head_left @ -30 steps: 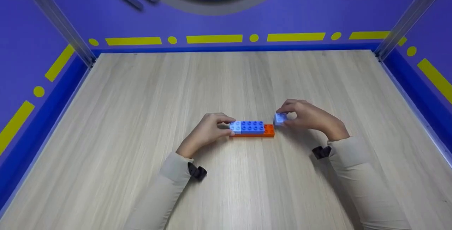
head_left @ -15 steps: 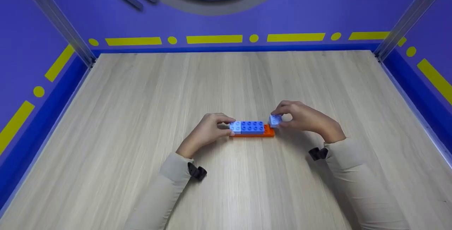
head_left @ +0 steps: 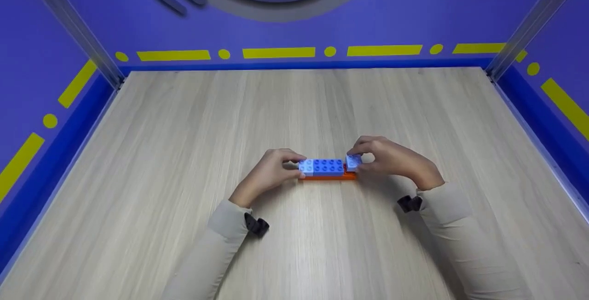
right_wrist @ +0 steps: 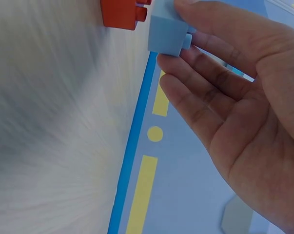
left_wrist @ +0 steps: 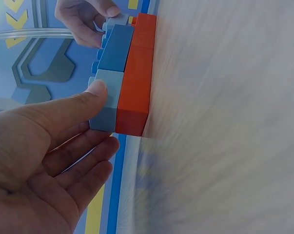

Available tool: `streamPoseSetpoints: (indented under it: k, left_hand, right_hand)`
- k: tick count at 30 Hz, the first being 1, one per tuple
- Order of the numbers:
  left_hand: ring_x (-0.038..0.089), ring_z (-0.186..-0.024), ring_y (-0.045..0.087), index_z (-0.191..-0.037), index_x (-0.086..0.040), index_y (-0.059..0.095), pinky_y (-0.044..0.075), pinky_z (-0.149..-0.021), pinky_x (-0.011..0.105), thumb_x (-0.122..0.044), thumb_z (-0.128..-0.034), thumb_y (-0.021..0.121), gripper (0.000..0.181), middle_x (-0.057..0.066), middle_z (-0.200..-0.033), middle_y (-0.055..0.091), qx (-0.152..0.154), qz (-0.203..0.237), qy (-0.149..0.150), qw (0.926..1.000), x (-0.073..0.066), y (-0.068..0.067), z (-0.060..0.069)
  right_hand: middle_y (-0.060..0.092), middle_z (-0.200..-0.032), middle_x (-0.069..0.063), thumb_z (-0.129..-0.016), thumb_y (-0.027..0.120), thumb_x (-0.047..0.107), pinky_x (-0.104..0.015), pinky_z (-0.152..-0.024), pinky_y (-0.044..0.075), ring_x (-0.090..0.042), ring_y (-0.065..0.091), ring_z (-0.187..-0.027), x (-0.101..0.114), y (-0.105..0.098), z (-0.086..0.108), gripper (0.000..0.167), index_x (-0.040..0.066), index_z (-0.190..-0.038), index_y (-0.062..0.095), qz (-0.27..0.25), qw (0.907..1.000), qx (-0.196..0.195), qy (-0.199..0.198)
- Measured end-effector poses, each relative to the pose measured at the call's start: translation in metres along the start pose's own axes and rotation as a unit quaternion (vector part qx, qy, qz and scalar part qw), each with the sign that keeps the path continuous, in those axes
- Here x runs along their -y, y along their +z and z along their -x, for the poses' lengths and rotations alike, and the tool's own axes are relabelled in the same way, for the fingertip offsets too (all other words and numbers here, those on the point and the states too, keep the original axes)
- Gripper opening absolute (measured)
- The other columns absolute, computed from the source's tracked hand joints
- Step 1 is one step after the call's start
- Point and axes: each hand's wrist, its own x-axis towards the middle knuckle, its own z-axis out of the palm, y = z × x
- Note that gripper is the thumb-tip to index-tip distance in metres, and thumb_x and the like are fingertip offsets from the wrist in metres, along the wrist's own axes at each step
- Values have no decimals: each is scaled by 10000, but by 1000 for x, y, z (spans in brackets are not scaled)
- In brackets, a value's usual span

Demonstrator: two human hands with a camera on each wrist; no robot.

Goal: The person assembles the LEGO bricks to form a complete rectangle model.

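Observation:
An orange-red brick base (head_left: 327, 177) lies on the table, topped by a light blue brick (head_left: 306, 167) at its left end and a darker blue brick (head_left: 328, 167) beside that. My left hand (head_left: 271, 171) pinches the left light blue brick between thumb and fingers. Over the base's right end, my right hand (head_left: 391, 159) pinches a second light blue brick (head_left: 353, 162). In the right wrist view this loose brick (right_wrist: 167, 31) is held just above the orange-red studs (right_wrist: 142, 13), with a small gap between them.
The wood-grain table (head_left: 230, 116) extends around both hands. Blue-purple walls with yellow marks (head_left: 279, 53) border it at the back and sides. A black wrist camera sits on each wrist, the left one (head_left: 256, 224) nearer the front.
My right hand has moved left and slightly toward me, carrying the light blue brick from beside the base to above its right end. The left hand has stayed in place.

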Motion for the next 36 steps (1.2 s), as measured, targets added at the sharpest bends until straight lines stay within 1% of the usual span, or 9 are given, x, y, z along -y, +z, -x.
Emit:
streamPoseSetpoints:
  k: [12, 20, 23, 29, 36]
  left_hand:
    - [255, -1112, 629, -1177, -62, 687, 501, -971, 374, -142, -825, 753, 367, 91, -1173, 677, 61, -56, -31, 10000, 0, 0, 1]
    - [253, -1110, 624, -1170, -56, 690, 498, -974, 378, -132, -821, 754, 363, 95, -1164, 681, 27, -7, -44, 10000, 0, 1, 1]
    - [249, -1111, 621, -1170, -56, 690, 497, -976, 374, -130, -818, 756, 366, 91, -1160, 681, 23, -3, -82, 10000, 0, 1, 1]
    - [248, -1102, 619, -1169, -52, 689, 492, -982, 371, -123, -811, 760, 371, 86, -1153, 684, 7, -9, -54, 10000, -1, 0, 1]
    - [246, -1119, 618, -1178, -49, 685, 497, -978, 364, -124, -819, 756, 374, 84, -1173, 679, 2, -20, -49, 10000, 0, 0, 1]
  right_hand:
    - [651, -1076, -79, -820, 696, 20, -438, -878, 535, -254, 633, -1045, 2, 4, -1, 303, 21, -1123, 699, -5, 10000, 51, -39]
    - [652, -1073, -74, -823, 701, 38, -425, -874, 535, -241, 633, -1034, 3, 5, -2, 291, 29, -1114, 704, 43, 9999, 33, -139]
    - [649, -1078, -68, -827, 704, 49, -416, -874, 537, -233, 631, -1038, 4, 4, -2, 294, 35, -1120, 704, 97, 9999, 56, -122]
    - [646, -1079, -73, -828, 696, 37, -421, -873, 537, -239, 633, -1045, 4, 5, -2, 296, 28, -1124, 702, 104, 9999, 58, -116]
    - [652, -1067, -64, -822, 693, 11, -420, -842, 544, -224, 642, -1005, 5, 7, -3, 282, 38, -1103, 708, 106, 9998, 33, -170]
